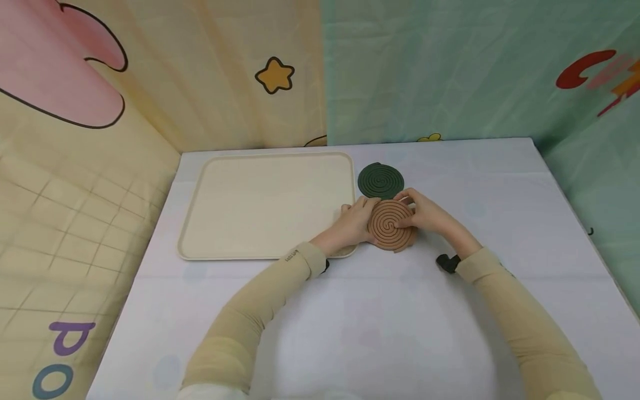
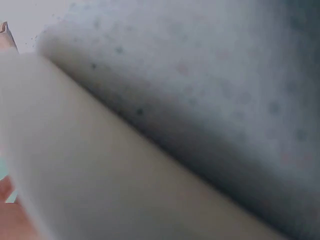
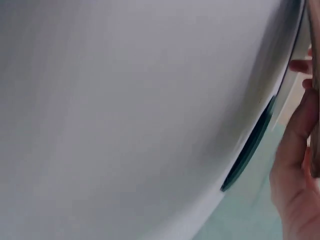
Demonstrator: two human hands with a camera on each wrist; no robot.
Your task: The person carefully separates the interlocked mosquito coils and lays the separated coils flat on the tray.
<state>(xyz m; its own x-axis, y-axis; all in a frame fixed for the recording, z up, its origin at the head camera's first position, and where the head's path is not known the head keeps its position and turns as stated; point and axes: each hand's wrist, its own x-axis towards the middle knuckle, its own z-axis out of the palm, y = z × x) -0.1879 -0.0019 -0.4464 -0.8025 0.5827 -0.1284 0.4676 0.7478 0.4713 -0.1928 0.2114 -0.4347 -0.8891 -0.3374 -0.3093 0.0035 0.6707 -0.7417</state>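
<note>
A round brown coaster with a spiral groove (image 1: 391, 224) is held between both hands in the head view. My left hand (image 1: 355, 223) grips its left edge, the thumb near the lower rim. My right hand (image 1: 426, 214) pinches it from the right, with the thumb on its face and the fingers at the upper edge. A second brown edge shows under its lower right; whether that is another coaster I cannot tell. Just behind lies a dark green spiral coaster (image 1: 381, 180), its near edge partly covered. The right wrist view shows the brown coaster (image 3: 315, 115) edge-on.
A cream rectangular tray (image 1: 270, 205) lies left of the coasters, with my left forearm across its near right corner. White cloth (image 1: 380, 322) covers the table. Printed curtains (image 1: 450, 66) stand behind and at both sides. A blurred pale shape fills much of the left wrist view.
</note>
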